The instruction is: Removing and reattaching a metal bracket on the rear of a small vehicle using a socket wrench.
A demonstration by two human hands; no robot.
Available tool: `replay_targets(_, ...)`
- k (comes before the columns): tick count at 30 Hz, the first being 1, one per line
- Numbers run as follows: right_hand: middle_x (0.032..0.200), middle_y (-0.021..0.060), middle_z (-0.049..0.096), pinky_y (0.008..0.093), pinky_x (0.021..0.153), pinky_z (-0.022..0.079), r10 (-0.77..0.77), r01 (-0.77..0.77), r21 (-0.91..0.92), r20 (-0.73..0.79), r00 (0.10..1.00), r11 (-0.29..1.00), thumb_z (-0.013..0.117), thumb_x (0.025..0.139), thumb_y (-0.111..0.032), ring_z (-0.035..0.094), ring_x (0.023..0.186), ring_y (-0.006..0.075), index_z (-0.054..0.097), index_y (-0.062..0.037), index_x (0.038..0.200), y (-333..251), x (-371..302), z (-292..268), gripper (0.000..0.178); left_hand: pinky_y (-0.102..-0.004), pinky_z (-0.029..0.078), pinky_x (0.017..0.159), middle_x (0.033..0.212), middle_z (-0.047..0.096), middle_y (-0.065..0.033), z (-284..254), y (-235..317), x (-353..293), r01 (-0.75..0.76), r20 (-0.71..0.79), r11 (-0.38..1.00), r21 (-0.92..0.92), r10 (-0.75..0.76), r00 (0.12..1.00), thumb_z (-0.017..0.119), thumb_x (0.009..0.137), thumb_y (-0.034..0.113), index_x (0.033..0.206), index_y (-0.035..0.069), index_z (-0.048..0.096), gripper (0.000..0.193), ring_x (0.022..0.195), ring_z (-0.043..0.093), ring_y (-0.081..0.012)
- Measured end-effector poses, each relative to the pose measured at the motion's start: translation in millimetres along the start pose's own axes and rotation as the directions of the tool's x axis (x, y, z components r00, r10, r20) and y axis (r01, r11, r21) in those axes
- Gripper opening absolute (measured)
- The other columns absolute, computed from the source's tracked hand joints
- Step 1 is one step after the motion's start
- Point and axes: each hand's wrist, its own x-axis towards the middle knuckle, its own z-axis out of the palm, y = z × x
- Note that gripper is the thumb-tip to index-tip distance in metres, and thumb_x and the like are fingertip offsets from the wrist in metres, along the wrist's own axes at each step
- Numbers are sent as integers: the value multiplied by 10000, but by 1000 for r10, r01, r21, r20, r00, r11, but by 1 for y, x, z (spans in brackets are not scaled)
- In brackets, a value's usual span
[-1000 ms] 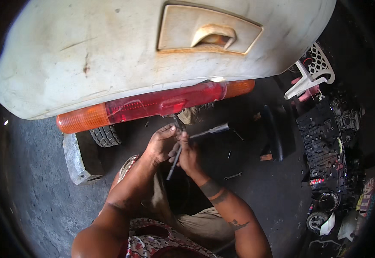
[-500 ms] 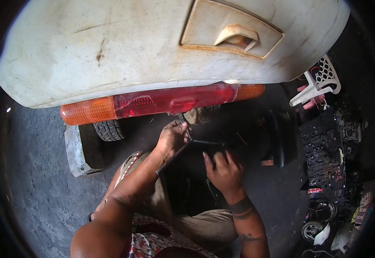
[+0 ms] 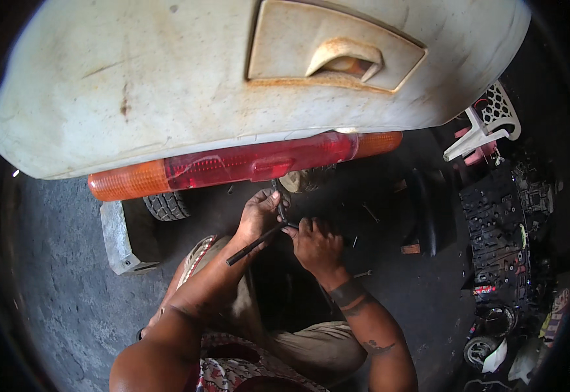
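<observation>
My left hand (image 3: pixel 255 217) is closed round one leg of a dark three-way socket wrench (image 3: pixel 256 244), just under the red and orange light bar (image 3: pixel 233 165). That leg points up toward the bar's underside; what its tip meets is hidden. Another leg sticks out freely toward my left forearm. The third leg runs to my right hand (image 3: pixel 319 244), whose fingers are curled over it close to the wrench's centre. Above everything spreads a large white vehicle panel (image 3: pixel 167 85), rust-stained around a recessed handle plate (image 3: pixel 324 55).
A tire (image 3: pixel 167 206) and a grey metal block (image 3: pixel 123 236) are at the left. Open-end wrenches (image 3: pixel 370 212) lie on the dark floor. A black curved part (image 3: pixel 424 212), a greasy engine block (image 3: pixel 494 232) and a white plastic chair (image 3: pixel 484 134) are at the right.
My right hand has moved left and up and taken hold of a wrench leg. My left hand keeps its hold on the upright leg. The view has shifted slightly.
</observation>
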Motion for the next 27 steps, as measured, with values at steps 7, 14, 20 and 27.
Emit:
replay_targets(7, 801, 213, 637, 481, 608, 505, 155, -272, 379, 312, 937, 884, 524, 912, -369, 632, 706, 398, 592, -23, 887, -24, -16, 25, 353, -465, 380, 1022, 1243, 537, -155, -5, -35, -34, 172, 297, 946, -274, -86, 951, 444, 929, 514, 1299, 48, 437, 594, 1176, 499, -299)
replay_targets(14, 877, 256, 610, 480, 663, 492, 314, -371, 492, 197, 929, 788, 473, 949, -305, 603, 804, 449, 575, -2, 942, -8, -6, 23, 320, -394, 360, 1039, 1317, 475, -111, 14, -33, -45, 163, 492, 969, -184, -53, 869, 568, 879, 500, 1336, 37, 422, 668, 1199, 476, -238)
replay_targets(20, 1200, 177, 572, 656, 994, 281, 46, -72, 123, 203, 978, 990, 536, 902, -398, 494, 1190, 330, 560, -38, 1189, -2, -5, -16, 460, -388, 414, 989, 1203, 561, -92, 10, -19, -45, 153, 239, 984, -90, -128, 963, 578, 914, 347, 1246, 38, 497, 461, 1126, 527, -224)
replay_targets(27, 931, 216, 649, 478, 853, 456, 219, -289, 501, 195, 956, 816, 587, 875, -447, 624, 903, 373, 640, 6, 1017, 67, -4, -36, 477, -331, 462, 574, 779, 527, -40, -1, 20, -51, 228, 173, 956, 184, -259, 950, 621, 888, 368, 1012, 69, 542, 333, 681, 517, -160)
